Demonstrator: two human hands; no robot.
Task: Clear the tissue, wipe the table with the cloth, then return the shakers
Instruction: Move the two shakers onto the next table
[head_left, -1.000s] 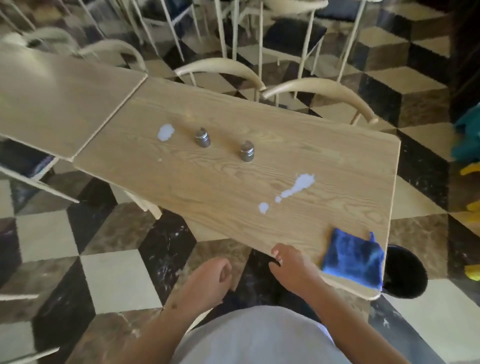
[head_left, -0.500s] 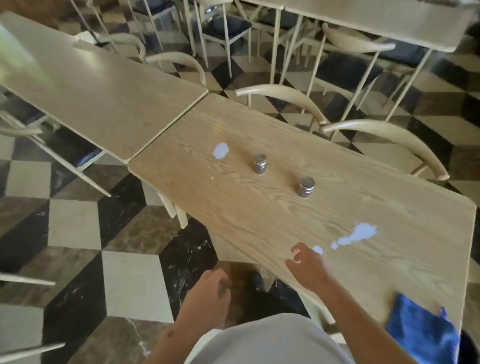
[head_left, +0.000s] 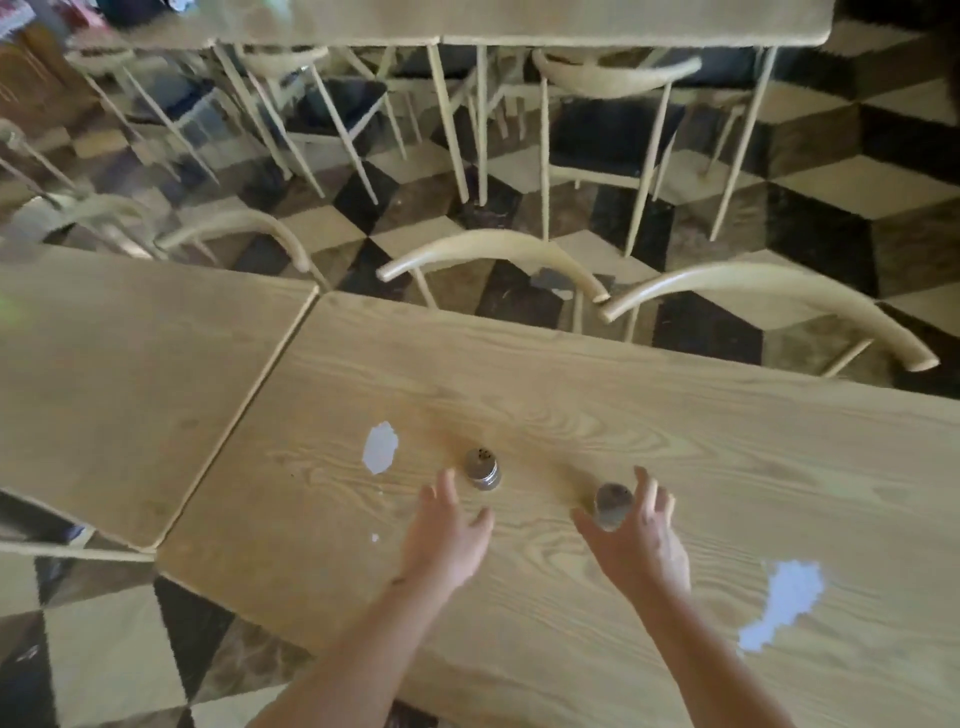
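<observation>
While both hands (head_left: 447, 535) (head_left: 641, 540) reach open-gripped, two shakers (head_left: 483, 469) (head_left: 613, 506), tissue scraps (head_left: 381, 447) beside.

Checkered floor (head_left: 322, 228), seemingly cream chairs (head_left: 493, 249)

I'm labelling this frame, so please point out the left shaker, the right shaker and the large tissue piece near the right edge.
left shaker (head_left: 483, 469): head view, its metal side.
right shaker (head_left: 613, 505): head view, its lid.
large tissue piece (head_left: 792, 597): head view, its wide upper part.
</observation>
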